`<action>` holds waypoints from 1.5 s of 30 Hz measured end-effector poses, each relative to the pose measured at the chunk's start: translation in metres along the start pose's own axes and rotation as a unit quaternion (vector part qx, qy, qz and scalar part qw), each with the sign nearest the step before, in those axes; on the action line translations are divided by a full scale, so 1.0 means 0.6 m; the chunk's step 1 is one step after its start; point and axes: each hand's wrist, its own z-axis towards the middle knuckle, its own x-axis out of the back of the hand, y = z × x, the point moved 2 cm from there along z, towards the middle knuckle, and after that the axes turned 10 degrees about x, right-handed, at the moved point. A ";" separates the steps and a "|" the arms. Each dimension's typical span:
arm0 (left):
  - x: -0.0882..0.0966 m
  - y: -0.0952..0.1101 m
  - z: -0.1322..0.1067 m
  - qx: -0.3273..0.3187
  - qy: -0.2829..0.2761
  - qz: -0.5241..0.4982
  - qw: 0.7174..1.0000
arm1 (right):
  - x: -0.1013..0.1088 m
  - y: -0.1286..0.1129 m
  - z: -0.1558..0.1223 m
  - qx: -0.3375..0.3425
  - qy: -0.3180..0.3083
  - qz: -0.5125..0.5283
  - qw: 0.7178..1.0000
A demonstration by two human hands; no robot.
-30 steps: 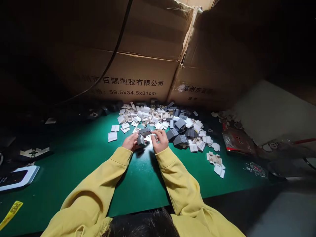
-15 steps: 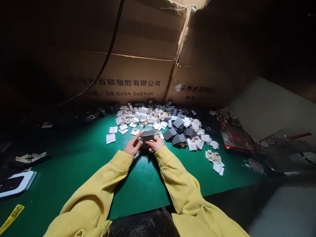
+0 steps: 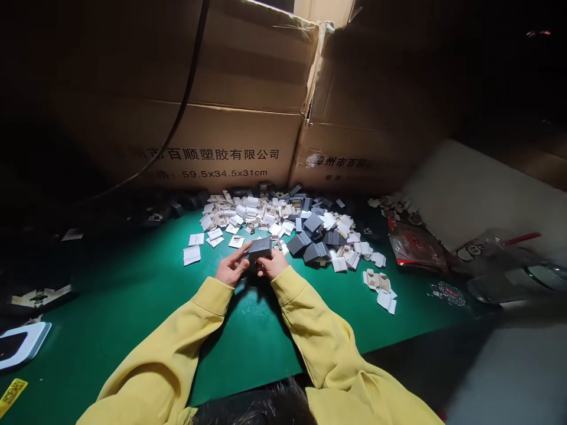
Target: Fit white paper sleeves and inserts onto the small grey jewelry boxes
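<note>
Between my two hands, just above the green tabletop (image 3: 248,348), is a small dark grey box (image 3: 260,247). My left hand (image 3: 231,267) grips its left end, with the fingers along the side and the thumb at the near edge. On the right, my right hand (image 3: 273,264) closes on the box's near right corner; some of its fingertips are hidden beneath it. Beyond the hands lies a heap of small white folded card pieces (image 3: 250,203). Several more dark grey boxes (image 3: 316,252) lie at the heap's right side.
Large brown cartons (image 3: 212,136) stand behind the heap. At right are a red printed plastic packet (image 3: 416,245) and a clear plastic cup (image 3: 509,283) lying on its side. A white-framed device (image 3: 33,342) and a yellow strip (image 3: 12,395) sit at left. A dark cable (image 3: 183,100) hangs down.
The whole view has shifted slightly, so most things appear further left. The dark grey box is still in both hands, its top tilted a little differently.
</note>
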 end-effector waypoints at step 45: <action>-0.234 0.028 0.122 -0.305 -0.040 0.517 0.799 | 0.347 -0.047 0.032 0.255 0.403 -0.481 0.736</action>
